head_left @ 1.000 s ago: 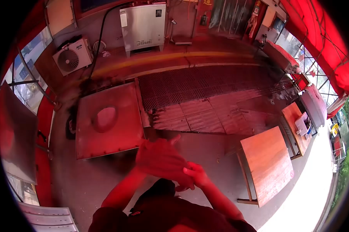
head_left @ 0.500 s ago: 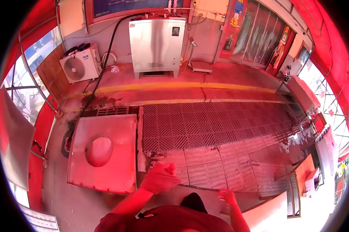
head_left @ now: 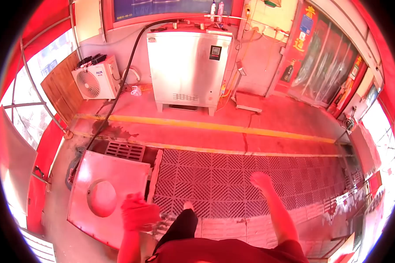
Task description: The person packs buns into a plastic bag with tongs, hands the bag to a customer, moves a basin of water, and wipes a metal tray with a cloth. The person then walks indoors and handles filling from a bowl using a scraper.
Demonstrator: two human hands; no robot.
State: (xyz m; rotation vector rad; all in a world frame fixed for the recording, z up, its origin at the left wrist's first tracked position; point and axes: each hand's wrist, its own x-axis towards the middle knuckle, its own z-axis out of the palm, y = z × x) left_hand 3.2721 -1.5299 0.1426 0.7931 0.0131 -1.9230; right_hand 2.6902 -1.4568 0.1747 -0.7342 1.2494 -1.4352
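Note:
My left hand [head_left: 138,212] is in front of me over the right part of a square metal cover [head_left: 134,173] with a round hole. Its fingers look curled together around something blurred that I cannot make out. Out to the right, my right hand [head_left: 261,179] is raised above the patterned floor mat [head_left: 215,184], apart from the left. Motion smears its fingers, and nothing shows hanging from it. Between the arms, my dark-clothed leg [head_left: 180,228] reaches forward.
A steel cabinet [head_left: 186,65] stands against the wall, with a fan unit [head_left: 96,81] to its left. A black hose [head_left: 129,65] runs down to the floor. A step with a yellow line [head_left: 215,127] crosses ahead. A low platform [head_left: 248,101] lies near the wall.
My hands, together at first, have parted, the left going left and the right going right. The view has moved forward, and the cabinet and mat look nearer. One leg has come forward.

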